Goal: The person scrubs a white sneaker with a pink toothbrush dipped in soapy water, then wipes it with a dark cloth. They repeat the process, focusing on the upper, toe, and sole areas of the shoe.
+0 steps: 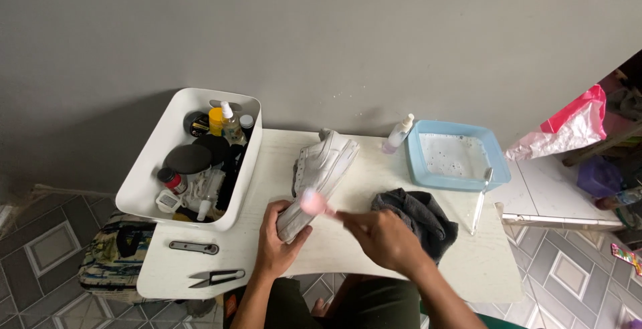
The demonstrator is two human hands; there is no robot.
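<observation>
A white sneaker (324, 165) lies on its side on the small white table (254, 262), sole facing right. My left hand (277, 235) grips the sneaker's near end. My right hand (384, 235) holds a small brush with a pink head (313, 201), blurred by motion, its head against the sneaker's sole edge near my left hand. A dark grey cloth (418, 212) lies crumpled on the table just beyond my right hand.
A white bin (150, 162) of bottles, tins and brushes stands at the left. A blue basin (495, 162) with soapy water, a spray bottle (398, 134) and a toothbrush (480, 202) sit at the right. Snips (217, 277) and a dark tool (194, 247) lie front left.
</observation>
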